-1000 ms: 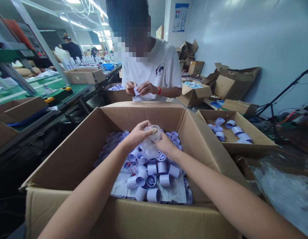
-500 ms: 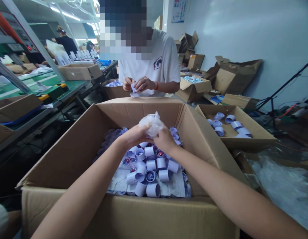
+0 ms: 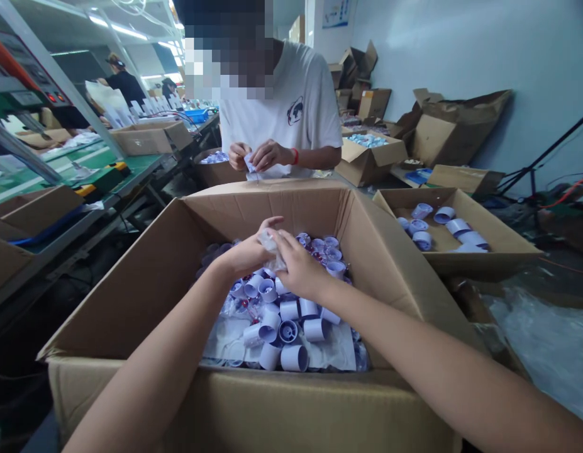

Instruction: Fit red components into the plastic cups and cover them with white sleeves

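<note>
A crumpled clear plastic bag [image 3: 271, 246] is pressed between my two hands, above a large cardboard box [image 3: 126, 289]. My left hand [image 3: 248, 253] is on its left side, thumb stretched out to the right and the other fingers partly hidden. From the right, my right hand [image 3: 298, 267] lies over the bag with its fingers together. Below them, several pale lilac plastic cups [image 3: 294, 357] lie loose on a white sheet [image 3: 225, 336]. Some cups show red parts inside; others at the back look wrapped in clear plastic.
Across the box a co-worker [image 3: 291, 107] handles a small pale part. On the right stand a shallower box [image 3: 499, 255] with several cups and a heap of clear plastic bags [image 3: 546, 340]. A green workbench [image 3: 140, 167] runs along the left.
My hands have come down slightly and leftward with the bag. It is squeezed much smaller, and my right hand has turned flat over it. The view has shifted a little.
</note>
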`<state>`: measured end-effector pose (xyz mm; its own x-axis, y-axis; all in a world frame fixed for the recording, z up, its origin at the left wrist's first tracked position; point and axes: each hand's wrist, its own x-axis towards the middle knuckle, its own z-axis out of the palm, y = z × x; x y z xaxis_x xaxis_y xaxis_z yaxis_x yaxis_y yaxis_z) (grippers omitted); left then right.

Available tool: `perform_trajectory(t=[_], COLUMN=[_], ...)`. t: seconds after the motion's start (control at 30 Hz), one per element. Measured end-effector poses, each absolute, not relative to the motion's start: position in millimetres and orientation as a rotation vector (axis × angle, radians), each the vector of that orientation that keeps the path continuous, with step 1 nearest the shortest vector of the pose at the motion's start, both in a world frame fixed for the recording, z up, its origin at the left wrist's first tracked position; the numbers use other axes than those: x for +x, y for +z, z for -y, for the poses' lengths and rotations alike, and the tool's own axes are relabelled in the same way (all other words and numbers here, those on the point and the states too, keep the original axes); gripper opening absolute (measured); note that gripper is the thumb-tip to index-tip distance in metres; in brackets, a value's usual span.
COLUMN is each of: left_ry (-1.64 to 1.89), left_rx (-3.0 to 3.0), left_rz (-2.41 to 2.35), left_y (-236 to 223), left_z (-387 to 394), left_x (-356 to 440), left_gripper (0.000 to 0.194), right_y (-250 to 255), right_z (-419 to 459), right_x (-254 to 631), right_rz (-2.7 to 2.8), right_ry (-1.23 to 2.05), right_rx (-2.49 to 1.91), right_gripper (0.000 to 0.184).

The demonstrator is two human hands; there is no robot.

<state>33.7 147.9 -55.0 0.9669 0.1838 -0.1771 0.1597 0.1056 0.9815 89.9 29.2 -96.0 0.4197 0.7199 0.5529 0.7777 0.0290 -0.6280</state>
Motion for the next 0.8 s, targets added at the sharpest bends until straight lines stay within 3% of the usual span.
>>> perform_trajectory(t=[0.1,0.2,0.33,0.43,0.53,0.67,0.8], left_ry=[-0.001,0.019,0.055,0.124,0.127,0.003,-0.233], left_rx=[1.435,1.439,1.473,1.537,1.655,1.776,1.732], left_rz=[-0.284,-0.248,-0.18,-0.228,-0.29,-0.243,-0.171], left_y=[-53,-52,-56,-63,-70,-73,-69], left_z=[-142,-140,-146,-157,-170,-173,-167], left_x=[33,35,42,46,48,44,38], left_gripper=[0.083,0.069,0.049,0.039,0.047,0.065,0.069], right_y=[-90,-77,-64,-63,-61,-43,-18], right_z=[-26,-21,-15,-13,-11,-4,41], right_x=[95,102,103,97,90,89,100], right_rz=[1.259,1.253,1.252,1.267,1.273,1.368,1.274], right_ry=[-0.106,-0.122,-0.119,-0.039,0.092,0.177,-0.205], right_rx=[-1.82,-1.911,-1.976,-2.006,-2.024,-2.056,-1.977], right_gripper=[0.038,0.028,0.035,0.053,0.068,0.045,0.035])
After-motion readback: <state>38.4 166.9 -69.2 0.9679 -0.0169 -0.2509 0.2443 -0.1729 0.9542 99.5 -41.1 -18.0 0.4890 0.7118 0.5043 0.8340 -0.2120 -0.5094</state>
